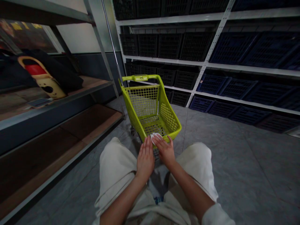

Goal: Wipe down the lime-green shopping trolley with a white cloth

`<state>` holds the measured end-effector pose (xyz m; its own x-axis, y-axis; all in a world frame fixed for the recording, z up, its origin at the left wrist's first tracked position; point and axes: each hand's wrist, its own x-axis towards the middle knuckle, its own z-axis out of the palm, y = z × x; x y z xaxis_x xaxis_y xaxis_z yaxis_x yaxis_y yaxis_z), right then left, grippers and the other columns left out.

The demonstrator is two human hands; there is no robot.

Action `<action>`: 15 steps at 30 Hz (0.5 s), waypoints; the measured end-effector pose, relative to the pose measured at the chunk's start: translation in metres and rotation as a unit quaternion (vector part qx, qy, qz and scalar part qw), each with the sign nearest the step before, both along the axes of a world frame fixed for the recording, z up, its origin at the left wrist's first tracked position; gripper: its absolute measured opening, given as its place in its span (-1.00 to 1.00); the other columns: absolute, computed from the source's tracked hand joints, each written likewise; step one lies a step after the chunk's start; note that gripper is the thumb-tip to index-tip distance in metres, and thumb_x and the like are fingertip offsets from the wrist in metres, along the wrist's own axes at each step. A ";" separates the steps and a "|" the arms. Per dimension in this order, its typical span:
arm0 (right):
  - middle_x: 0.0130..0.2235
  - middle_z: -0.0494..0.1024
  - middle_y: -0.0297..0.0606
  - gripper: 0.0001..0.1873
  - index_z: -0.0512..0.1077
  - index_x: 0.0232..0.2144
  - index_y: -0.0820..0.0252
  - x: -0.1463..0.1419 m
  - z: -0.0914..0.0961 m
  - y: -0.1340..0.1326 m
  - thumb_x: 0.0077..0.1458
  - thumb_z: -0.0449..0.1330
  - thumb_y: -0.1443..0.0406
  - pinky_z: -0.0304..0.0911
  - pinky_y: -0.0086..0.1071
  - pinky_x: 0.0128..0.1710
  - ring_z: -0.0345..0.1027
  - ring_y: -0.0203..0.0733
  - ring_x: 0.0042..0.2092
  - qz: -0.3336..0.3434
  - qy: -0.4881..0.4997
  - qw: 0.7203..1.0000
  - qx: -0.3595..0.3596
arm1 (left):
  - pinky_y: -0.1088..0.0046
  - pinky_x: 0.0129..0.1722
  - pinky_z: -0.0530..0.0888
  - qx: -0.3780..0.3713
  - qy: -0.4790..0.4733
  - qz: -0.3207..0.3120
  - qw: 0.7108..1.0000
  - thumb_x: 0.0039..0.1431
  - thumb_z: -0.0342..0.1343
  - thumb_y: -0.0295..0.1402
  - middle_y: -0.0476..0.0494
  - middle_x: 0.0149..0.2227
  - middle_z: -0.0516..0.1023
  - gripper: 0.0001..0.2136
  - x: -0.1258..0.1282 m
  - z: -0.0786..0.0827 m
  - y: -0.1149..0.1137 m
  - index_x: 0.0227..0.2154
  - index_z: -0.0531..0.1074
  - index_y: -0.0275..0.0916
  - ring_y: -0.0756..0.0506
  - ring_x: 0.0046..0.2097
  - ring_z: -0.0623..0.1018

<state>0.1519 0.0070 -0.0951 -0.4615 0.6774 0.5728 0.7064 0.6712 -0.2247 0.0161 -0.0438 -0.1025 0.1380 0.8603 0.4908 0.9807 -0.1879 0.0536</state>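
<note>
A small lime-green shopping cart (150, 106) stands on the grey floor just in front of my knees. My right hand (165, 150) presses a small white cloth (155, 136) against the cart's near rim, its fingers curled over the cloth. Beside it, my left hand (145, 157) lies with fingers straight and together, touching the same rim and holding nothing. My legs in pale trousers frame both hands.
A metal shelf unit (58, 103) with wooden boards stands at left; a yellow and red object (43, 78) and dark bags lie on it. White racks with black and blue crates (232, 47) fill the back wall. Grey floor (246, 162) spreads to the right.
</note>
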 end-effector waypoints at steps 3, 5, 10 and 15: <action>0.26 0.43 -0.23 -0.15 0.24 0.28 0.02 0.045 -0.001 0.022 -0.06 -0.02 0.59 -0.36 -0.06 0.39 0.19 -0.21 0.34 -0.011 -0.016 1.000 0.009 | 0.14 0.37 0.21 -0.004 0.008 -0.005 1.000 0.24 -0.10 -0.56 -0.38 0.45 -0.05 -0.22 -0.001 0.001 -0.002 0.41 -0.42 -0.41 -0.23 0.46 0.00; 0.24 0.45 -0.22 -0.19 0.27 0.25 0.03 0.074 -0.004 0.038 -0.04 -0.02 0.59 -0.31 -0.03 0.38 0.21 -0.18 0.33 -0.059 0.003 0.998 0.022 | 0.14 0.37 0.21 -0.006 0.009 -0.004 1.000 0.24 -0.10 -0.57 -0.38 0.45 -0.05 -0.21 0.000 0.002 -0.002 0.41 -0.42 -0.41 -0.23 0.46 -0.01; 0.21 0.49 -0.17 -0.26 0.34 0.19 0.10 0.090 -0.013 0.051 -0.05 -0.03 0.57 -0.20 0.00 0.35 0.26 -0.10 0.30 -0.164 0.061 0.983 0.052 | 0.14 0.36 0.21 0.002 -0.009 0.001 1.000 0.23 -0.11 -0.58 -0.37 0.45 -0.06 -0.21 0.007 0.001 0.001 0.42 -0.43 -0.38 -0.24 0.46 0.00; 0.22 0.48 -0.25 -0.21 0.28 0.25 0.03 0.020 -0.009 0.017 -0.04 -0.02 0.57 -0.29 -0.07 0.38 0.25 -0.19 0.29 -0.117 0.052 0.991 0.033 | 0.12 0.35 0.23 0.012 -0.028 0.011 0.999 0.23 -0.12 -0.57 -0.42 0.44 -0.04 -0.21 0.011 -0.003 0.003 0.41 -0.45 -0.39 -0.24 0.45 0.02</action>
<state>0.1715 0.0241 -0.1041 -0.2316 0.7189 0.6553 0.8197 0.5070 -0.2665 0.0267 -0.0406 -0.1058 0.0900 0.8504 0.5184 0.9802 -0.1679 0.1051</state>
